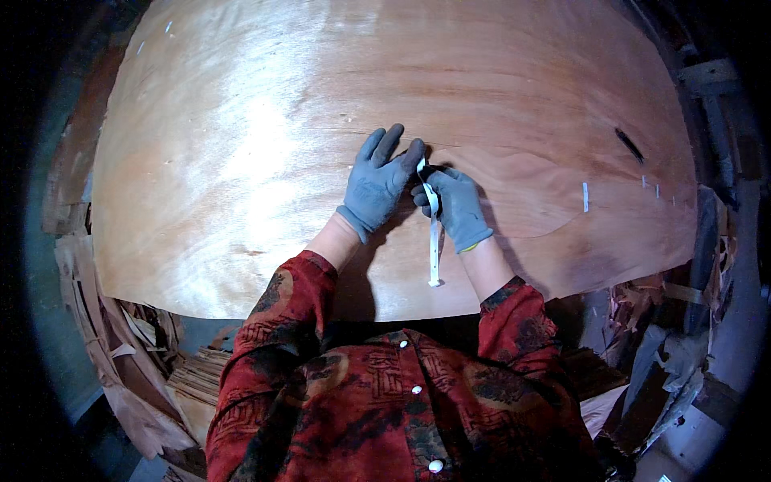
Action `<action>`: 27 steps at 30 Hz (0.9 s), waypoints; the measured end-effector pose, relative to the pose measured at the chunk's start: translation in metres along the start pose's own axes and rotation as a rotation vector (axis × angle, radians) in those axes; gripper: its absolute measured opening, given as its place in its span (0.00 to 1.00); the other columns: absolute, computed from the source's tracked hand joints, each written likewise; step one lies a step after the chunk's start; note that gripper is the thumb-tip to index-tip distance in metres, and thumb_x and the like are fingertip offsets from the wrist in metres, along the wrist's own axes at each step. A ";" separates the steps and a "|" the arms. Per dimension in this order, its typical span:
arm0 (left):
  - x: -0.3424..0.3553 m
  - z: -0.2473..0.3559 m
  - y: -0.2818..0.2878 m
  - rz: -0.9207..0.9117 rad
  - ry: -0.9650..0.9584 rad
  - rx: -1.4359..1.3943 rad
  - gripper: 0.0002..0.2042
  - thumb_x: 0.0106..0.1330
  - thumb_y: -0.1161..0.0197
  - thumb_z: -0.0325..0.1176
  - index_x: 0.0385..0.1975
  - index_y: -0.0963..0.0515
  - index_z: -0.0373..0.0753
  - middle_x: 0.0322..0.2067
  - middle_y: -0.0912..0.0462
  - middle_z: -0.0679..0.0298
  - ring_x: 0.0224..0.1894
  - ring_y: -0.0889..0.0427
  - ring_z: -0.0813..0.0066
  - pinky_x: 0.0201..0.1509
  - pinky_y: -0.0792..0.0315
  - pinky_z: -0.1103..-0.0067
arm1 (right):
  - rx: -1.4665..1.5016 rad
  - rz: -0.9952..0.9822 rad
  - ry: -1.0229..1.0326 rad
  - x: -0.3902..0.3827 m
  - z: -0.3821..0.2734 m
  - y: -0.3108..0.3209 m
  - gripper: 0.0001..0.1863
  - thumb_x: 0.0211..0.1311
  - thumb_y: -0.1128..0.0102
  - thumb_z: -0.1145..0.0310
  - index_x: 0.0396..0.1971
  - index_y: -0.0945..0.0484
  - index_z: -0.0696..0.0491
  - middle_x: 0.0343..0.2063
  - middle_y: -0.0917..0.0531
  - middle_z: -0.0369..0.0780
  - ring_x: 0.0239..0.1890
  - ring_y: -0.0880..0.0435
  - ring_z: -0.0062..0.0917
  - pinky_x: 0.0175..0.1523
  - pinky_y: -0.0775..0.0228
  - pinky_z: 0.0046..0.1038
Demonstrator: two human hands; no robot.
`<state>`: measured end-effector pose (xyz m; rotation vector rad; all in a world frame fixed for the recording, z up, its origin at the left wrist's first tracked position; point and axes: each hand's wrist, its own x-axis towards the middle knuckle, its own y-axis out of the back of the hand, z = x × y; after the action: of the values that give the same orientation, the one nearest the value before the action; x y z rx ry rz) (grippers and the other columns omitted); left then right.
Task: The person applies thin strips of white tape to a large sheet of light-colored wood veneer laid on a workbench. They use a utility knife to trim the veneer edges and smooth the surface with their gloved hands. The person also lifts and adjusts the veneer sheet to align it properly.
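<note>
Both my hands wear grey-blue gloves with darker fingertips, held over a large wood veneer sheet. My right hand has its fingers curled and pinches a narrow white strip of tape. The strip hangs down toward me, with small dark marks along it and a folded lower end. My left hand is spread, its fingers stretched away from me. Its thumb tip meets the strip's upper end, beside the right fingertips. A thin crack runs through the veneer just beyond the hands.
A short white tape piece lies on the veneer at the right, with smaller white bits further right. A slim dark object rests near the far right edge. Torn veneer scraps and a stack of sheets sit below the near edge.
</note>
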<state>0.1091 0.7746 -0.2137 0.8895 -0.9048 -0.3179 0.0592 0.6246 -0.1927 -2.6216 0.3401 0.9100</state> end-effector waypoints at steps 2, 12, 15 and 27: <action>0.003 0.001 0.001 -0.041 0.019 0.040 0.28 0.50 0.39 0.34 0.54 0.34 0.40 0.48 0.25 0.60 0.59 0.33 0.56 0.63 0.41 0.61 | 0.005 -0.006 -0.013 -0.002 -0.002 -0.001 0.10 0.61 0.45 0.65 0.36 0.24 0.56 0.22 0.18 0.41 0.17 0.22 0.21 0.19 0.33 0.19; 0.010 0.011 0.006 -0.042 0.082 0.110 0.18 0.56 0.44 0.32 0.47 0.27 0.38 0.52 0.27 0.55 0.59 0.33 0.54 0.63 0.43 0.61 | 0.076 -0.031 -0.061 -0.071 0.022 -0.002 0.20 0.62 0.45 0.53 0.35 0.23 0.58 0.19 0.22 0.36 0.16 0.26 0.15 0.19 0.37 0.16; 0.005 0.001 -0.004 -0.020 0.050 0.070 0.18 0.55 0.44 0.31 0.48 0.26 0.40 0.53 0.29 0.54 0.59 0.34 0.53 0.63 0.42 0.61 | 0.202 -0.025 -0.025 -0.078 0.026 -0.003 0.21 0.62 0.45 0.51 0.35 0.24 0.58 0.19 0.22 0.37 0.17 0.25 0.15 0.20 0.36 0.16; 0.004 -0.006 -0.013 -0.020 0.043 0.067 0.17 0.56 0.42 0.32 0.45 0.26 0.36 0.54 0.32 0.52 0.56 0.32 0.51 0.60 0.39 0.60 | 0.153 0.019 -0.126 -0.069 0.060 0.006 0.13 0.60 0.44 0.60 0.31 0.23 0.56 0.19 0.22 0.37 0.17 0.26 0.17 0.20 0.37 0.18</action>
<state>0.1179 0.7676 -0.2231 0.9646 -0.8713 -0.2859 -0.0287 0.6509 -0.1950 -2.4130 0.3865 1.0087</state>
